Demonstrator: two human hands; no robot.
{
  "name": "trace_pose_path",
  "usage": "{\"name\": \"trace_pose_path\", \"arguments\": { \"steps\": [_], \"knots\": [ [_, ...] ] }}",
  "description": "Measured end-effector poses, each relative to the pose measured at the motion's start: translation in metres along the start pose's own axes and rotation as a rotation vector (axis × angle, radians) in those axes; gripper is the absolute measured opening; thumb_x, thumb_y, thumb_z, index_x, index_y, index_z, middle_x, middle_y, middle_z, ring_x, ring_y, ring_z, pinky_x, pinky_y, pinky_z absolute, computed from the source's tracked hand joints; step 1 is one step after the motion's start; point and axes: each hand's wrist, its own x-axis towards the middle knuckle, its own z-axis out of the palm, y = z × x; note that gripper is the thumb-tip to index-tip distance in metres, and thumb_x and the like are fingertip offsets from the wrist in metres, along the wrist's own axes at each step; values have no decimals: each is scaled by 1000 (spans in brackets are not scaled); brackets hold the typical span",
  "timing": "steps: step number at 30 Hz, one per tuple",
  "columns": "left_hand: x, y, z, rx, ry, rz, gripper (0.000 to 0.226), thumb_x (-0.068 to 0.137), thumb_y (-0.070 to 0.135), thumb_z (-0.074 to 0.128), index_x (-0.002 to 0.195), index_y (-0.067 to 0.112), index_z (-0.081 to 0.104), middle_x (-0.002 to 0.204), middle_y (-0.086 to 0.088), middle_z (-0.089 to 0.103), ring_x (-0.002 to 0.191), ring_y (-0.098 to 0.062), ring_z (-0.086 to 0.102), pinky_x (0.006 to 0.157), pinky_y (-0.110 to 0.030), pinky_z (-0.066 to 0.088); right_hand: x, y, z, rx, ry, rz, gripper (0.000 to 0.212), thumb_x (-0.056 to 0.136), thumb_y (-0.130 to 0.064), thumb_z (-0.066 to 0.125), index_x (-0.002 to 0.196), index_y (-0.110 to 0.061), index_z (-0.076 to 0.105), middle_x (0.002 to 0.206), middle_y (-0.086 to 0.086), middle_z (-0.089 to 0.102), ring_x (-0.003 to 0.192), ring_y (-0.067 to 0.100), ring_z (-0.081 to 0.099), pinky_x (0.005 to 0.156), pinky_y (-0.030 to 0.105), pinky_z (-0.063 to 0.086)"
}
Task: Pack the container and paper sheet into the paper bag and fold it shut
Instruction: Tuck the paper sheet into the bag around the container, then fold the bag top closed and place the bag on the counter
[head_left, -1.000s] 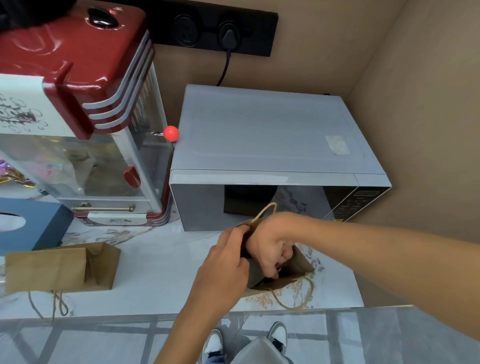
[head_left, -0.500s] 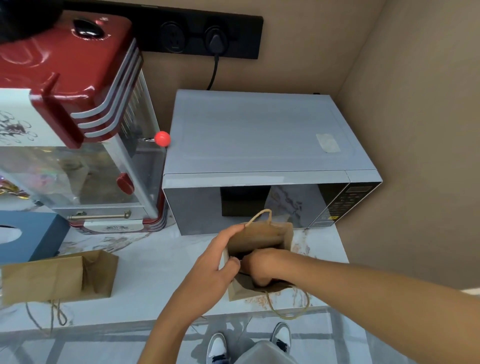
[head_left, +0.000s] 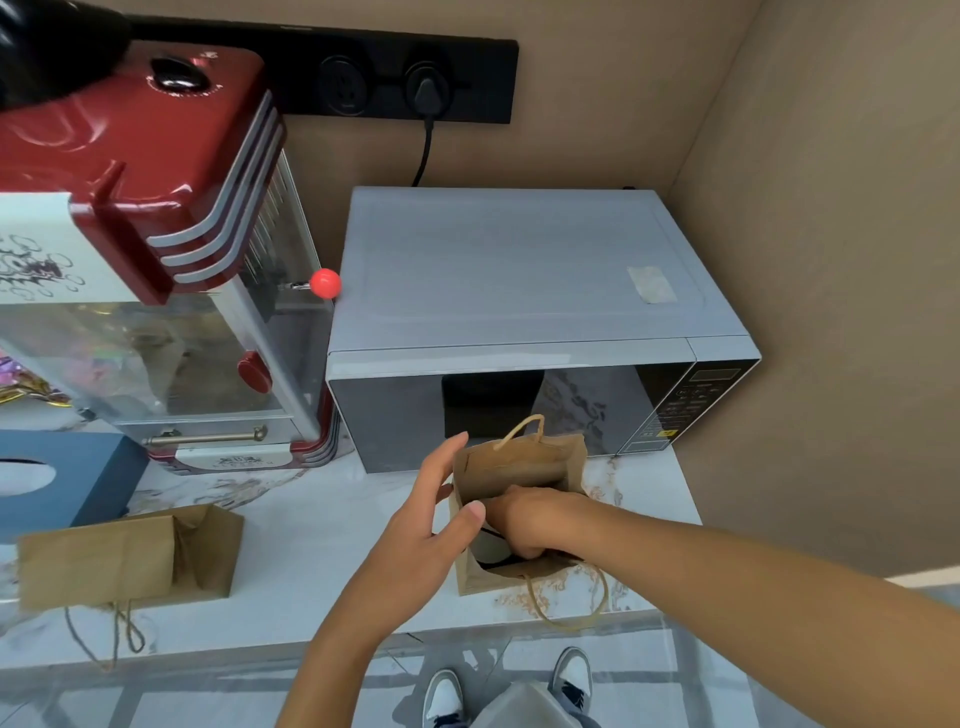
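A small brown paper bag with twine handles stands open on the marble counter, in front of the microwave. My right hand reaches down into the bag's mouth, its fingers curled around a dark container with a pale lid that shows only partly at the bag's near edge. My left hand pinches the bag's left rim between thumb and fingers and holds the mouth apart. The paper sheet is not visible.
A grey microwave stands just behind the bag. A red popcorn machine and a blue tissue box are at the left. A second paper bag lies on its side at the counter's left. The counter's front edge is close below.
My right hand has gone deeper into the bag with the container. My left hand has slid along the bag's left rim and spread it wider; the bag now stands more upright.
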Motion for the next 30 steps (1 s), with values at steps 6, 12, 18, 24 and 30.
{"name": "trace_pose_path", "arguments": {
  "steps": [6, 12, 18, 24, 30],
  "knots": [
    [-4, -8, -7, -84, 73, -35, 55, 88, 55, 48, 140, 53, 29, 153, 16, 35, 132, -10, 47, 95, -35, 56, -64, 6, -27, 13, 249, -217, 14, 89, 3, 52, 82, -8, 57, 77, 7, 55, 53, 17, 46, 42, 27, 33],
    [-15, -29, -18, 138, 84, -112, 49, 89, -5, 60, 101, 41, 49, 151, 12, 37, 94, -14, 68, 79, -28, 61, -140, 76, 6, 903, 646, -340, 31, 94, -5, 48, 93, -27, 70, 79, 1, 73, 65, 9, 67, 62, 22, 56],
    [-9, -25, 4, 180, -35, -110, 56, 71, 19, 82, 100, 49, 46, 156, 30, 12, 80, -11, 62, 63, -19, 57, -88, 94, 100, 1225, 622, -166, 33, 80, 6, 69, 88, -26, 66, 141, -9, 45, 54, 23, 45, 49, 29, 47],
    [9, -27, 12, 64, 17, -132, 29, 72, 20, 78, 81, 30, 52, 123, 47, 49, 66, -27, 60, 50, -23, 53, -42, 81, 104, 1356, 651, -347, 16, 80, -10, 70, 88, -25, 69, 144, -42, 19, 51, 16, 61, 51, 22, 49],
    [12, -34, 16, -103, 111, -159, 41, 83, -13, 58, 67, 24, 48, 93, 2, 78, 82, -23, 74, 68, -33, 62, -29, 81, 102, 1645, 819, -331, 24, 89, 14, 52, 78, -5, 61, 124, -1, 67, 85, 31, 73, 63, 30, 59]
  ]
}}
